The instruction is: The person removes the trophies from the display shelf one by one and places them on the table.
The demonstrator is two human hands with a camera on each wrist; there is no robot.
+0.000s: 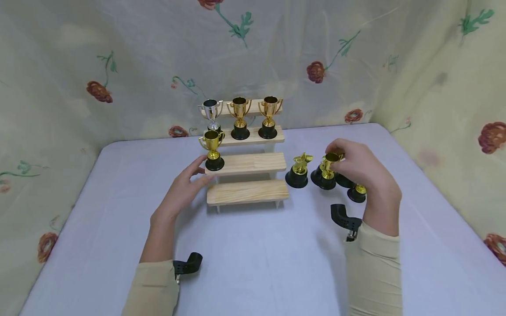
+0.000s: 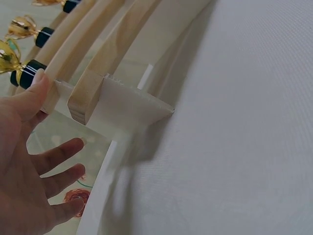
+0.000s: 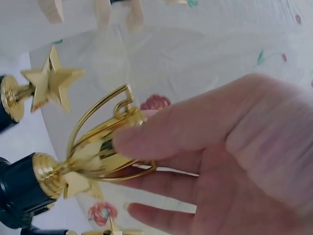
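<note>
My right hand (image 1: 357, 164) pinches a gold trophy cup (image 3: 100, 147) by its bowl, thumb on one side and fingers behind. Its black base is low among the other trophies; whether it touches the table I cannot tell. At the left end of a wooden display stand (image 1: 249, 193), my left hand (image 1: 182, 193) has its thumb by the black base of another gold trophy cup (image 1: 213, 149), the other fingers spread loosely. That cup stands upright on the step. One silver trophy cup (image 1: 211, 109) and two gold cups (image 1: 240, 109) occupy the step behind.
A gold star trophy (image 1: 300, 169) stands right of the stand, beside the held cup. More trophies (image 1: 357, 192) are partly hidden under my right hand. The lowest wooden step (image 1: 247, 192) faces me. Floral cloth (image 1: 276, 52) hangs behind the white-covered table (image 1: 253, 259).
</note>
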